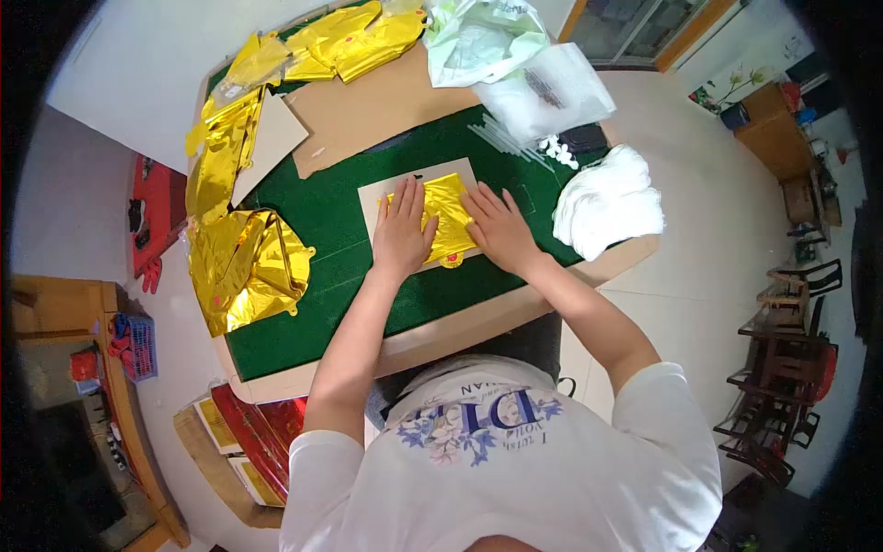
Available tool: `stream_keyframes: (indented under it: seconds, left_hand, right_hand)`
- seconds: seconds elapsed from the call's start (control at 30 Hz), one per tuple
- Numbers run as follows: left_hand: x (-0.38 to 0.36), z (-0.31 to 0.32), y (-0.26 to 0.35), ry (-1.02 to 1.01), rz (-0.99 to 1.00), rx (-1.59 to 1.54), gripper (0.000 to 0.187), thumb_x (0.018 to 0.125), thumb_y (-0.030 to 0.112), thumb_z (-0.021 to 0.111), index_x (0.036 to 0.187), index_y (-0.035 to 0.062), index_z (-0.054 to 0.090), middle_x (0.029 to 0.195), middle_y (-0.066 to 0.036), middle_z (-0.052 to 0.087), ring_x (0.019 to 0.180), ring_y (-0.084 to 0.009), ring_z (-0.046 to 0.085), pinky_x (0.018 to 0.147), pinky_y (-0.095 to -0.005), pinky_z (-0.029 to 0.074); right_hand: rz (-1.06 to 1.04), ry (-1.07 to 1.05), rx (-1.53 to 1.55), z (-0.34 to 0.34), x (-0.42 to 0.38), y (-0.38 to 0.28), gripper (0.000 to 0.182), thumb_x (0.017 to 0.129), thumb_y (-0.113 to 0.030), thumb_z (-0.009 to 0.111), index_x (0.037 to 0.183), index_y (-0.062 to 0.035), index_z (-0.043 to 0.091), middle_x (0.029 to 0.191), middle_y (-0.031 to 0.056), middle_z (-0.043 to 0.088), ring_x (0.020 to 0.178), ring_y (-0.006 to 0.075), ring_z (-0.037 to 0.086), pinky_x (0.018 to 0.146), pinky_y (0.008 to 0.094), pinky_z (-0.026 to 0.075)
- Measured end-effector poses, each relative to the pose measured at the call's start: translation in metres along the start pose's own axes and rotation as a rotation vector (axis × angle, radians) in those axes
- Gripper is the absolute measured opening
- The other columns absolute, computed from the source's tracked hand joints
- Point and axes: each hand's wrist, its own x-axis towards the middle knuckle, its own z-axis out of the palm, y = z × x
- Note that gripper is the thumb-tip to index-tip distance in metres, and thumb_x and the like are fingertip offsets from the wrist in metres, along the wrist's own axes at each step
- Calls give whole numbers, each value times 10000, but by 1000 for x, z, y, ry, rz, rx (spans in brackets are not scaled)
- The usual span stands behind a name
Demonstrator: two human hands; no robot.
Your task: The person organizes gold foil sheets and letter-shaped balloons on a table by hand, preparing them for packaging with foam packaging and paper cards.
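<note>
A flat gold foil balloon [448, 219], folded into a rough rectangle, lies on a piece of cardboard [372, 193] in the middle of the green table top. My left hand [402, 230] presses flat on its left side, fingers stretched out and pointing away from me. On the right side, my right hand [498, 228] rests with spread fingertips on the foil's edge and the palm over the cardboard and table. A small tab with a red mark [451, 261] sticks out at the foil's near edge. Neither hand grips anything.
More gold foil balloons [244, 267] lie along the table's left and far edges. Brown cardboard [368, 120] spans the back. At the right are a plastic bag [483, 41], clear packaging [547, 92], thin clear sticks [506, 143], small white pieces [558, 151] and a white bundle [609, 202].
</note>
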Motion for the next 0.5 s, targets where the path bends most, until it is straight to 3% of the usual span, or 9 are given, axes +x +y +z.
stream_keyframes:
  seconds: [0.17, 0.5]
  left_hand:
    - [2, 1, -1, -1, 6, 1, 594, 961, 352, 429, 1427, -1, 323, 1497, -160, 311, 1408, -285, 252, 1146, -461, 185]
    - [2, -2, 3, -29, -17, -12, 591, 967, 357, 428, 1444, 28, 312, 1516, -139, 281, 1424, -263, 217, 1150, -450, 174]
  right_hand:
    - [66, -71, -36, -10, -33, 7, 471, 964, -230, 438, 1411, -93, 381, 1476, 113, 343, 1386, 280, 287, 1111, 501, 232]
    - [142, 46, 176, -14, -44, 1, 420, 925, -152, 510, 1343, -128, 482, 1407, 125, 426, 1342, 303, 362, 1099, 512, 256]
